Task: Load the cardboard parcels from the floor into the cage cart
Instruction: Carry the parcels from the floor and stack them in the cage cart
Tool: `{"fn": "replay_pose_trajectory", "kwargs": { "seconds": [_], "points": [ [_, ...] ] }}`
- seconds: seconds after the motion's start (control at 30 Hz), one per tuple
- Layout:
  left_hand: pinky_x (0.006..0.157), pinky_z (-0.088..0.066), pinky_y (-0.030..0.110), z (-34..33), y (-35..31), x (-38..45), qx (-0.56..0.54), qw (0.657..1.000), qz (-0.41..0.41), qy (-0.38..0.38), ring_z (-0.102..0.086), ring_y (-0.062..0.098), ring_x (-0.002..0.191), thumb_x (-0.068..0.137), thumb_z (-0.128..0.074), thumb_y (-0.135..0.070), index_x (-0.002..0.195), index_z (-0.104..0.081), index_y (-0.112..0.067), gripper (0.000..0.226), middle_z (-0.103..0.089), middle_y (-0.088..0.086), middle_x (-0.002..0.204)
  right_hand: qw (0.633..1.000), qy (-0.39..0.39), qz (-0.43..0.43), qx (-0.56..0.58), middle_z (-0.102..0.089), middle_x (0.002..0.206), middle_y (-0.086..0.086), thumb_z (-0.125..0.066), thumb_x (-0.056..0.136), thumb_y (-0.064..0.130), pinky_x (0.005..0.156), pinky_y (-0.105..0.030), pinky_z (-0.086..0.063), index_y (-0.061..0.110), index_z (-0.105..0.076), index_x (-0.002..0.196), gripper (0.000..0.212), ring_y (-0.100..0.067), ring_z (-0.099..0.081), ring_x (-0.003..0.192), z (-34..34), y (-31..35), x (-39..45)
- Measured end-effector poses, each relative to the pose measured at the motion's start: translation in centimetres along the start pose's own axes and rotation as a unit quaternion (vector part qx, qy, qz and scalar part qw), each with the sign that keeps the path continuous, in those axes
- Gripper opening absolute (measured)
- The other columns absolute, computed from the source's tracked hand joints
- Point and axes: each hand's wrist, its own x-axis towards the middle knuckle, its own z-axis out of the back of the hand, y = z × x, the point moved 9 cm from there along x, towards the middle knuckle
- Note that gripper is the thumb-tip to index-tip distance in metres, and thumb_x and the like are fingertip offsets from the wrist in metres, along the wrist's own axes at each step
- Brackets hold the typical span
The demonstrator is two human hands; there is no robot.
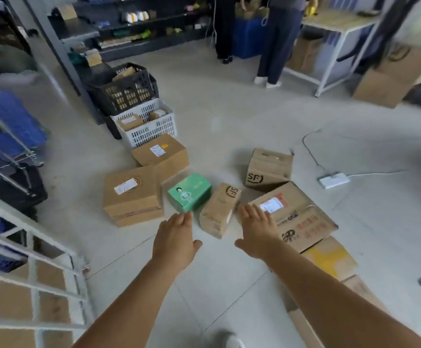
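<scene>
Pale concrete floor [229, 109] of a stockroom carries the parcels, with shelving behind and two people standing at a white counter [340, 21] far off. I note both grips empty: my left hand [177, 239] and right hand [257, 232] hover with fingers straight and palms turned inward, neither touching anything. Between them, just ahead, lies the small SF carton [219, 209], tilted on its side, which I judge to be the target of this reach. It sits just beside a green box [189, 192] on its left and a large printed carton [297, 217] on its right. Two labelled brown boxes [131, 194] lie further left, another SF box [269, 169] beyond. The cage cart [29, 272] stands at my left, cardboard already visible behind its bars.

Recommendation: bring both palms onto the carton's opposite long faces, squeeze evenly, lift clear of its neighbours before swinging left, and keep it level over the cart rail.
</scene>
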Motion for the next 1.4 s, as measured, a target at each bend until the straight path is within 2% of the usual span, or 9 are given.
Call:
{"fn": "replay_pose_trajectory", "kwargs": {
  "seconds": [0.33,0.57,0.77,0.93,1.27,1.4],
  "points": [
    [0.111,-0.023,0.031,-7.8,-14.3,-6.3,0.017,0.982,-0.173,0.080,-0.027,0.020,0.140,0.095,-0.047,-0.045,0.153,-0.015,-0.012,0.074,-0.028,0.003,0.155,0.976,0.006,-0.206,0.068,-0.009,0.163,-0.001,-0.061,0.090,0.037,0.121,-0.041,-0.007,0.016,-0.004,0.156,0.090,-0.023,-0.003,0.150,-7.2,-13.1,-15.7],
    [0.113,-0.022,0.031,-12.4,-23.0,-9.3,0.038,0.959,-0.250,0.128,-0.023,0.019,0.143,0.096,-0.046,-0.042,0.153,-0.014,-0.012,0.072,-0.025,0.003,0.156,0.940,-0.014,-0.325,0.103,-0.024,0.155,-0.003,-0.062,0.089,0.040,0.116,-0.037,-0.017,0.013,-0.015,0.152,0.083,-0.023,-0.016,0.146,-10.8,-21.5,-26.2],
    [0.114,-0.020,0.033,-16.8,-30.8,-10.4,0.071,0.941,-0.286,0.166,-0.022,0.020,0.144,0.095,-0.048,-0.042,0.153,-0.012,-0.014,0.074,-0.024,0.004,0.157,0.897,-0.013,-0.415,0.155,-0.014,0.161,-0.001,-0.063,0.089,0.040,0.119,-0.038,-0.012,0.013,-0.010,0.155,0.088,-0.022,-0.008,0.150,-14.6,-29.4,-33.0],
    [0.115,-0.019,0.035,-20.8,-38.1,-10.0,0.122,0.928,-0.300,0.183,-0.019,0.021,0.145,0.096,-0.048,-0.042,0.154,-0.008,-0.016,0.075,-0.022,0.004,0.158,0.871,-0.001,-0.455,0.185,-0.012,0.161,0.000,-0.061,0.089,0.040,0.120,-0.038,-0.011,0.013,-0.006,0.155,0.090,-0.022,-0.005,0.150,-18.7,-37.1,-37.7],
    [0.117,-0.017,0.036,-31.9,-50.6,-6.4,0.192,0.912,-0.296,0.210,-0.020,0.024,0.145,0.096,-0.047,-0.042,0.154,-0.006,-0.018,0.075,-0.020,0.003,0.159,0.833,0.035,-0.507,0.218,-0.024,0.156,-0.001,-0.060,0.089,0.043,0.117,-0.036,-0.018,0.013,-0.016,0.151,0.082,-0.023,-0.015,0.147,-29.4,-51.5,-42.7],
    [0.117,-0.018,0.037,-37.9,-52.4,-3.8,0.210,0.905,-0.287,0.234,-0.019,0.023,0.145,0.096,-0.048,-0.043,0.155,-0.007,-0.018,0.076,-0.019,0.003,0.159,0.808,0.056,-0.532,0.245,-0.018,0.160,-0.003,-0.060,0.089,0.045,0.117,-0.037,-0.020,0.014,-0.011,0.153,0.086,-0.023,-0.014,0.148,-35.7,-55.2,-43.0]
  ]
}}
